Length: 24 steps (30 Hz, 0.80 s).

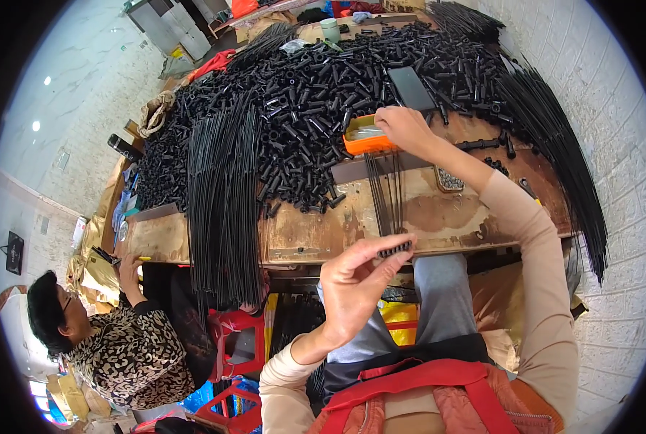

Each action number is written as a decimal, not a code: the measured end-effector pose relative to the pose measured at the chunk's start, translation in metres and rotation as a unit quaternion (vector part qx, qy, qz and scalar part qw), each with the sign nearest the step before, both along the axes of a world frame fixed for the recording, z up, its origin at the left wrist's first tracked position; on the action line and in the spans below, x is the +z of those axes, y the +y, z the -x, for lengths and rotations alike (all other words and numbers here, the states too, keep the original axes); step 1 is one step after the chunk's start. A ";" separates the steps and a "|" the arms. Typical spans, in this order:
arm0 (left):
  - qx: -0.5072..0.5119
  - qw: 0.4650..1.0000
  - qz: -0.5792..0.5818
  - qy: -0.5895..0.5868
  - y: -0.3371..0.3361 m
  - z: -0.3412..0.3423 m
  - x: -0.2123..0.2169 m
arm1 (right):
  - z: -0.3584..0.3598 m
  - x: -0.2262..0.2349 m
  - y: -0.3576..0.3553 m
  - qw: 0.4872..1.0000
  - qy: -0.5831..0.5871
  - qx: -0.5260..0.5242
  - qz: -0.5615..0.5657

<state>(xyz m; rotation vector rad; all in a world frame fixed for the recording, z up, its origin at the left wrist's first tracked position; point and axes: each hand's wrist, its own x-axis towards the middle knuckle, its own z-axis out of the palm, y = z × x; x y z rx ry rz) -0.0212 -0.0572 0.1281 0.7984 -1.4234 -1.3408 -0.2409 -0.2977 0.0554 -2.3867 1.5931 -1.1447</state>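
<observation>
Above my lap, my left hand (353,288) is closed, pinching a row of small black pieces (395,249) between thumb and fingers. Several thin black rods (386,192) lie on the table just beyond and run toward that hand; whether they join the pieces I cannot tell. My right hand (408,132) reaches forward to an orange tray (359,147), its fingers curled down over the right end. Small clear or silvery items (367,132) lie inside the tray. What the right fingertips grip, if anything, is hidden.
A heap of black tubular parts (315,94) covers the far table. Bundles of black rods (224,202) (554,137) lie left and right. Behind the tray rests a dark phone (411,88). A small container of metal bits (449,179) sits under my right forearm. Another person (120,340) works at left.
</observation>
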 end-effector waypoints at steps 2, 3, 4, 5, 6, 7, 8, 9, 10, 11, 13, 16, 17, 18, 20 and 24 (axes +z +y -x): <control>-0.030 0.999 0.011 0.042 0.001 0.003 -0.001 | 0.013 -0.007 -0.032 0.991 0.125 0.002 -0.046; -0.033 0.998 0.004 0.045 0.002 0.002 0.000 | 0.008 -0.009 -0.040 0.982 0.178 0.003 -0.058; -0.029 0.999 0.007 0.044 0.002 0.002 0.001 | 0.004 -0.011 -0.046 0.983 0.178 0.006 -0.055; -0.033 0.998 0.005 0.047 0.003 0.003 0.002 | 0.000 -0.013 -0.052 0.973 0.225 0.006 -0.058; -0.035 0.998 0.001 0.050 0.003 0.002 0.003 | -0.006 -0.011 -0.054 0.960 0.272 0.008 -0.061; -0.030 0.999 0.003 0.029 0.003 0.001 0.004 | -0.009 -0.010 -0.053 0.957 0.280 0.007 -0.081; -0.028 0.999 0.007 0.029 0.003 0.001 0.003 | -0.009 -0.006 -0.052 0.957 0.279 0.008 -0.077; -0.019 0.999 0.008 0.046 0.002 0.004 0.002 | -0.006 -0.002 -0.050 0.962 0.259 -0.001 -0.090; -0.011 0.998 0.010 0.064 0.002 0.006 0.001 | -0.004 0.003 -0.047 0.966 0.238 -0.011 -0.102; -0.005 0.999 0.013 0.050 0.002 0.006 0.002 | -0.001 0.009 -0.045 0.966 0.238 -0.013 -0.098; -0.008 0.998 0.010 0.062 0.000 0.009 0.002 | 0.007 0.026 -0.033 0.976 0.177 0.013 -0.126; -0.008 0.995 -0.009 0.102 -0.002 0.012 0.004 | 0.007 0.054 -0.004 0.994 0.070 0.082 -0.027; 0.003 0.995 -0.029 0.095 -0.003 0.012 0.009 | 0.003 0.064 0.012 0.994 0.070 0.085 -0.025; 0.017 0.995 -0.049 0.090 -0.003 0.009 0.012 | -0.007 0.084 0.043 0.991 -0.015 0.113 -0.071; 0.023 0.993 -0.053 0.104 -0.010 0.006 0.008 | -0.018 0.120 0.107 0.981 -0.078 0.151 -0.091; 0.006 0.994 -0.050 0.093 -0.017 0.001 0.010 | -0.016 0.138 0.197 0.966 0.018 0.226 0.126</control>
